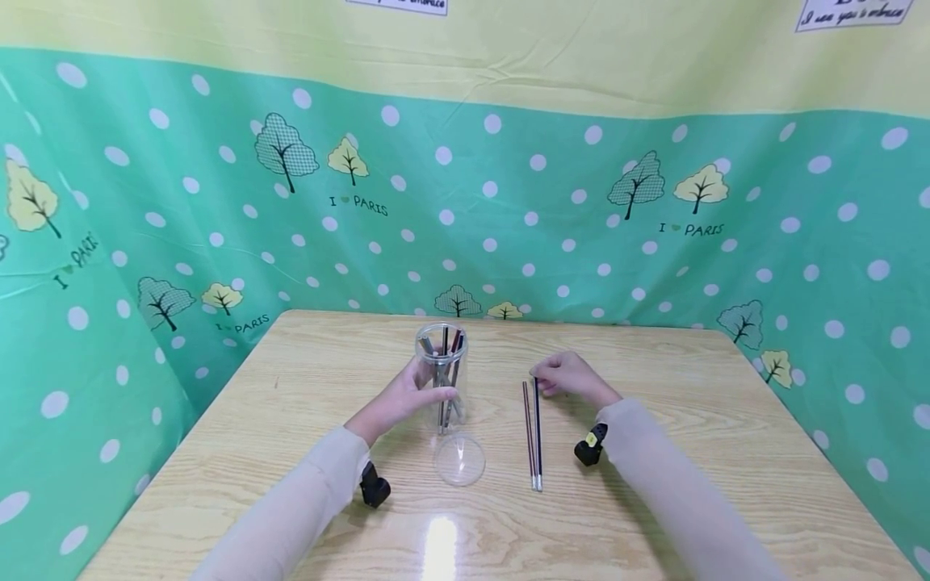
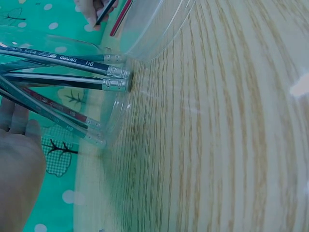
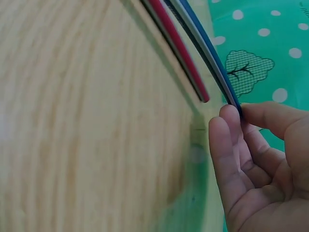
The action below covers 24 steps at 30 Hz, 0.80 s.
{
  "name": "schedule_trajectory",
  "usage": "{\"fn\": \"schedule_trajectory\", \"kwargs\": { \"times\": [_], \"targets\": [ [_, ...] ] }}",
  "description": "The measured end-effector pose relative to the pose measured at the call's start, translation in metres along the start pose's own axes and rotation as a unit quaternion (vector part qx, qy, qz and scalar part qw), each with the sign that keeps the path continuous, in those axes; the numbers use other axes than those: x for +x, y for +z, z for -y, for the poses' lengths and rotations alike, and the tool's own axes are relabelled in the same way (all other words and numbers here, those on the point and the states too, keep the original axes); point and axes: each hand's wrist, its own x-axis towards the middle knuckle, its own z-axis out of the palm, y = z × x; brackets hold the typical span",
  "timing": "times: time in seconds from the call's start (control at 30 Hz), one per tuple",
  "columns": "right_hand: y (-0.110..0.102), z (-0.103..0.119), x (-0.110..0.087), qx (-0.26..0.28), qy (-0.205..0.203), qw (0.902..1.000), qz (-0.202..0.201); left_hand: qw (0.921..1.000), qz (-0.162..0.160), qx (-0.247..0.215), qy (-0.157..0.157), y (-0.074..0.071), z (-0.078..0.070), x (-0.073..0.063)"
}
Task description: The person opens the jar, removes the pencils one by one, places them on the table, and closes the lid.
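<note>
A clear cylindrical jar (image 1: 456, 403) stands upright on the table with several pencils (image 2: 72, 63) inside, eraser ends down. My left hand (image 1: 408, 395) grips the jar around its left side. To the right, my right hand (image 1: 570, 378) pinches the far end of a dark blue pencil (image 3: 212, 60) between thumb and fingertips. A dark red pencil (image 3: 181, 53) lies beside it on its left, its far end apart from my fingers. Both have their eraser ends toward the near side of the table.
A round clear lid (image 1: 460, 460) lies on the wooden table (image 1: 334, 355) just in front of the jar. Behind the table hangs a green and yellow cloth (image 1: 494, 194) with dots and trees. Black wrist cameras (image 1: 374, 486) sit near both cuffs.
</note>
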Motion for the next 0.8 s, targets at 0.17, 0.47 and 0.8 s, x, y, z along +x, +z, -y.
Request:
{"fn": "schedule_trajectory", "kwargs": {
  "times": [0.17, 0.47, 0.8],
  "targets": [
    [0.003, -0.006, 0.002, 0.001, 0.010, 0.9999, -0.001, 1.0000, -0.003, 0.001, -0.005, 0.000, -0.001, -0.001],
    [0.009, -0.005, 0.004, -0.013, 0.008, 0.9998, -0.010, 0.9999, -0.005, -0.002, -0.010, -0.001, 0.001, 0.000],
    [0.014, -0.001, 0.005, -0.077, -0.004, 0.9967, -0.027, 0.9999, -0.004, -0.003, -0.012, 0.000, -0.001, -0.001]
  ]
}}
